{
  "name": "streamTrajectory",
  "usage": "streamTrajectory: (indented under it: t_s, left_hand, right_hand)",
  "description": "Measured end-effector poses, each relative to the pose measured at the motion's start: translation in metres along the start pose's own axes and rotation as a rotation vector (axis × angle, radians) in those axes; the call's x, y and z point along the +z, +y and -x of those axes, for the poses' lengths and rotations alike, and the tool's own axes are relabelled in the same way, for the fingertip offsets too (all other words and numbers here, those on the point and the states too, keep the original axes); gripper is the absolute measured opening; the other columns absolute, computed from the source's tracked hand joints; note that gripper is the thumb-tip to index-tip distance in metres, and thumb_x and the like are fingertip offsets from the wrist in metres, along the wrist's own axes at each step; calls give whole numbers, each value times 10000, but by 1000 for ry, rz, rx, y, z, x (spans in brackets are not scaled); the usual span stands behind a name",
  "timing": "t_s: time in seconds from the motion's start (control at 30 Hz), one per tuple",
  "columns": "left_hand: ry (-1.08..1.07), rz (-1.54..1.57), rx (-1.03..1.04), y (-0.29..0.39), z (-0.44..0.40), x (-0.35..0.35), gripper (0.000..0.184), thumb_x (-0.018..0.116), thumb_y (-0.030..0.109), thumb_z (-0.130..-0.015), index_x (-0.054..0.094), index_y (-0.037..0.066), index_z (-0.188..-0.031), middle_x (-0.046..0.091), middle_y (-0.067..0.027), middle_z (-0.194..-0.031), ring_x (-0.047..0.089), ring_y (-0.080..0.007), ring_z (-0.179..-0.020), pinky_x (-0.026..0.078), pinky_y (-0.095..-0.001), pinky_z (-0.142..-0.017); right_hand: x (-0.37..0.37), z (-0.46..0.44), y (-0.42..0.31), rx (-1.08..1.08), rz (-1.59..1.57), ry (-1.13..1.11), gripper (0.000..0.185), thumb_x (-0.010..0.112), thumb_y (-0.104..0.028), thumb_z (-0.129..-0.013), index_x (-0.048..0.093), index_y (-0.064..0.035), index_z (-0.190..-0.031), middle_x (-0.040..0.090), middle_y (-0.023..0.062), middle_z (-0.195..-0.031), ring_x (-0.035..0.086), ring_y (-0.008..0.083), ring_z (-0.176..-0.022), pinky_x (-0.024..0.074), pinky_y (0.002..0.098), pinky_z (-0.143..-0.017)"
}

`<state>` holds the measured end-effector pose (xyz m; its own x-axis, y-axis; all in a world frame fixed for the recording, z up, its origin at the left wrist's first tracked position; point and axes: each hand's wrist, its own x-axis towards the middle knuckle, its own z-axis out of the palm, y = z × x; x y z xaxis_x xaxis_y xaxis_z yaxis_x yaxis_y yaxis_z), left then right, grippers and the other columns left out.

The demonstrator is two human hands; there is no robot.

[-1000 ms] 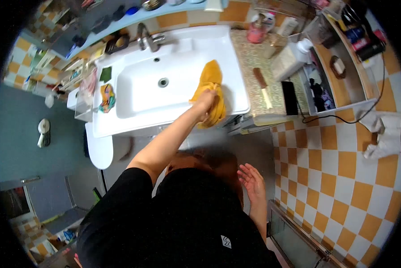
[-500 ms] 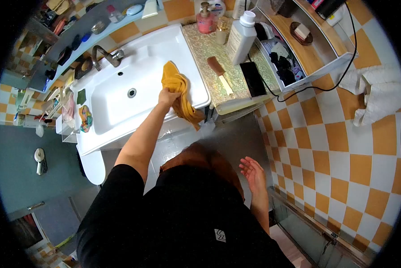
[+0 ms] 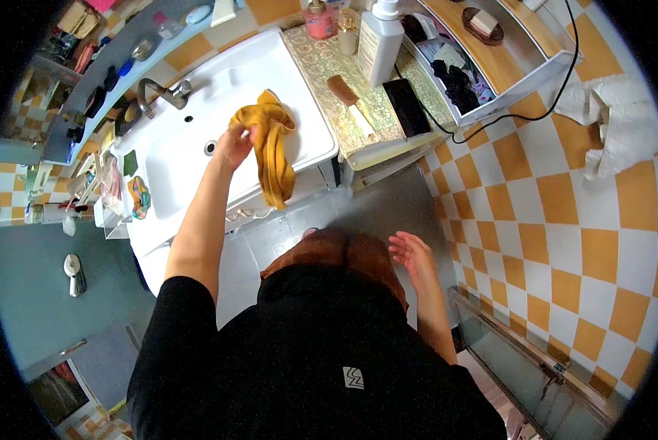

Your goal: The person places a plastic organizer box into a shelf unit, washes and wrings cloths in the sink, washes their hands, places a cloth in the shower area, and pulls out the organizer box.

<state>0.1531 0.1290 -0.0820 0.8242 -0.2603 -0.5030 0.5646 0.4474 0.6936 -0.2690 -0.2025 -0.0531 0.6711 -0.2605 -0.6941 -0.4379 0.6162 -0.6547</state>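
Note:
My left hand [image 3: 235, 148] is closed on one edge of a mustard-yellow cloth [image 3: 274, 158]. Bunched at the top, the cloth lies over the right part of the white sink [image 3: 316, 121] and drapes over its front rim. The exact grip is partly hidden by the back of the hand. Beside my right hip, my right hand [image 3: 412, 257] hangs in the air with fingers apart, holding nothing. The sink's drain [image 3: 210, 148] and the metal faucet [image 3: 164, 95] lie left of the cloth.
Right of the sink, a patterned counter [image 3: 318, 70] carries a brown brush [image 3: 347, 95], a black phone [image 3: 407, 108], a white bottle [image 3: 379, 48] and a pink pump bottle [image 3: 319, 22]. A black cable [image 3: 505, 126] trails past a drawer unit. A colourful scrunchie [image 3: 139, 198] lies on the sink's left edge.
My left hand has moved left over the basin, drawing the yellow cloth with it. The view has shifted slightly. My right hand stays open beside me.

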Motion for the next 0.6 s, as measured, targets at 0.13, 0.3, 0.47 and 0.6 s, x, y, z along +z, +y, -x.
streamTrajectory:
  t_s: [0.13,0.3,0.47,0.6]
  left_hand:
    - [261,-1498,23,-20,13,-6,575,647,369,-882,539,-82,-1222,676,-195,-1079,664,-284,-979,529,-339,-841]
    - [-122,-1605,604,-68,51,-5,517,661,470,-859,611,115,-1232,584,-179,-1215,539,-350,-1141,452,-431,-951]
    - [18,-2011,705,-86,104,53,399,718,423,-793,654,246,-1144,552,-121,-1126,524,-331,-1016,468,-438,-841]
    - [89,-2147,730,-98,101,69,432,731,426,-760,662,181,-1109,552,-111,-1034,526,-317,-974,467,-425,-804]
  right_hand:
    - [13,4,3,-2,24,-47,309,507,-233,-982,580,-23,-1196,665,129,-1115,648,195,-925,510,312,-761]
    - [16,16,17,0,44,31,303,501,-222,-982,582,-21,-1194,668,129,-1108,649,197,-915,512,319,-761]
    - [5,16,42,23,63,105,295,504,-217,-983,588,-23,-1189,673,127,-1098,660,196,-876,522,311,-738]
    - [14,12,46,46,124,80,301,502,-234,-987,590,-26,-1186,680,120,-1078,666,183,-856,526,291,-711]
